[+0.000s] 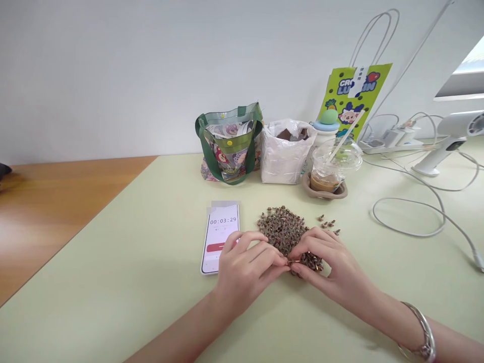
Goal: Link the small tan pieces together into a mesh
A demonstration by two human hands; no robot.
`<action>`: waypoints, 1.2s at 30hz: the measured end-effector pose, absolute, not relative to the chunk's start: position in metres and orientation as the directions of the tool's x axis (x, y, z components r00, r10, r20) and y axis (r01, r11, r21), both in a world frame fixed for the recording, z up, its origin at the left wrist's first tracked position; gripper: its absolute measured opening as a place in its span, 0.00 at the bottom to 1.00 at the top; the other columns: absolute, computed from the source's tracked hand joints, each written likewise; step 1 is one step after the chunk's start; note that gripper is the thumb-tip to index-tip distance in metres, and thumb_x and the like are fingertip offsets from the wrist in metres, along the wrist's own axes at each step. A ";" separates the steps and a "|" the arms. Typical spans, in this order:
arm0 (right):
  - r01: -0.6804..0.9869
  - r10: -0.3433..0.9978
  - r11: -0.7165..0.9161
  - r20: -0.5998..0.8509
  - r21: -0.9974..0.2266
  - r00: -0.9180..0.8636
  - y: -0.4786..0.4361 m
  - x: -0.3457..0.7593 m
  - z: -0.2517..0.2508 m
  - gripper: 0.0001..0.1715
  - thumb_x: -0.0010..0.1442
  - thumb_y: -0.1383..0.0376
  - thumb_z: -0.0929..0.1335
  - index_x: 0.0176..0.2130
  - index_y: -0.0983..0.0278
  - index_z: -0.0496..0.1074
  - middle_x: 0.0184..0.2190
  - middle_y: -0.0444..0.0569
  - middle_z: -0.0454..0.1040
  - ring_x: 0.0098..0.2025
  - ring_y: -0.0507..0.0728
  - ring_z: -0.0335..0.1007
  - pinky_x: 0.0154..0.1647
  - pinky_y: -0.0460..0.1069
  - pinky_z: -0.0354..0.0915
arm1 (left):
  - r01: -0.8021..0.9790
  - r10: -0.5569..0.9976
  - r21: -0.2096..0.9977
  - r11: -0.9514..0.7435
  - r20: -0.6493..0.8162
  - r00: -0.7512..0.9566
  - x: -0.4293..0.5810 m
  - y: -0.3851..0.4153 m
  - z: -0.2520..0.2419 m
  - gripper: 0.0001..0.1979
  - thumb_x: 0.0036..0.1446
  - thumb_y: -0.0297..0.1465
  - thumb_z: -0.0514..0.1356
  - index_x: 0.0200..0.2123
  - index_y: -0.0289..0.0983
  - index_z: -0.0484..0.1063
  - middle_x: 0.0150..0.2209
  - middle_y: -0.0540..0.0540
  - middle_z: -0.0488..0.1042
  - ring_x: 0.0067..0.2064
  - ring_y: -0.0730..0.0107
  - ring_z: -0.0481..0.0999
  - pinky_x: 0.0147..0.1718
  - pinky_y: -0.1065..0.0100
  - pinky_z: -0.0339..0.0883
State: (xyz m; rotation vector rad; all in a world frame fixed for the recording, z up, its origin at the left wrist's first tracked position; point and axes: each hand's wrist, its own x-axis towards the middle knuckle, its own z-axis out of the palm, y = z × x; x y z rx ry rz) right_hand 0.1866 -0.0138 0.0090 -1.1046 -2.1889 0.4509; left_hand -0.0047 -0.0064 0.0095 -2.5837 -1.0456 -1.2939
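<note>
A heap of small brown and gold metal pieces [282, 229] lies on the pale green table [151, 282]. My left hand [247, 267] and my right hand [325, 259] meet at the heap's near edge. Both are pinched together on small gold pieces [298, 262] held between their fingertips. Just left of my left hand lies a white phone [219, 237] whose screen shows a timer reading 00:03:29. A silver bracelet [421, 333] sits on my right wrist.
Behind the heap stand a green cartoon tote bag [229, 143], a white plastic bag [285, 151], an iced drink cup in a holder [333, 169] and a green paper bag [353, 96]. White cables [412, 214], a power strip and a white device [449, 138] lie at right.
</note>
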 end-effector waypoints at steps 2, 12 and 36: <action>0.600 0.796 0.605 0.421 -0.523 -0.435 -0.014 0.187 0.007 0.02 0.57 0.66 0.66 0.34 0.59 0.69 0.29 0.44 0.74 0.36 0.55 0.66 0.40 0.54 0.60 | 0.607 0.573 0.257 -0.752 0.711 0.408 -0.005 -0.006 0.009 0.07 0.51 0.32 0.64 0.25 0.41 0.68 0.27 0.62 0.77 0.38 0.70 0.71 0.40 0.66 0.56; 0.676 0.764 0.616 0.517 -0.406 -0.386 -0.010 0.196 0.005 0.02 0.57 0.66 0.66 0.35 0.59 0.68 0.30 0.45 0.75 0.37 0.57 0.67 0.41 0.55 0.59 | 0.668 0.665 0.336 -0.664 0.674 0.321 -0.005 -0.004 0.013 0.06 0.48 0.31 0.65 0.25 0.40 0.70 0.24 0.59 0.76 0.37 0.68 0.72 0.38 0.65 0.56; 0.470 0.881 0.430 0.247 -0.771 -0.403 -0.018 0.185 0.007 0.06 0.59 0.64 0.64 0.31 0.62 0.69 0.25 0.44 0.70 0.27 0.51 0.66 0.28 0.46 0.64 | 0.575 0.538 0.254 -0.778 0.743 0.399 -0.003 -0.008 0.010 0.07 0.50 0.31 0.65 0.24 0.41 0.68 0.24 0.60 0.76 0.36 0.70 0.72 0.37 0.67 0.58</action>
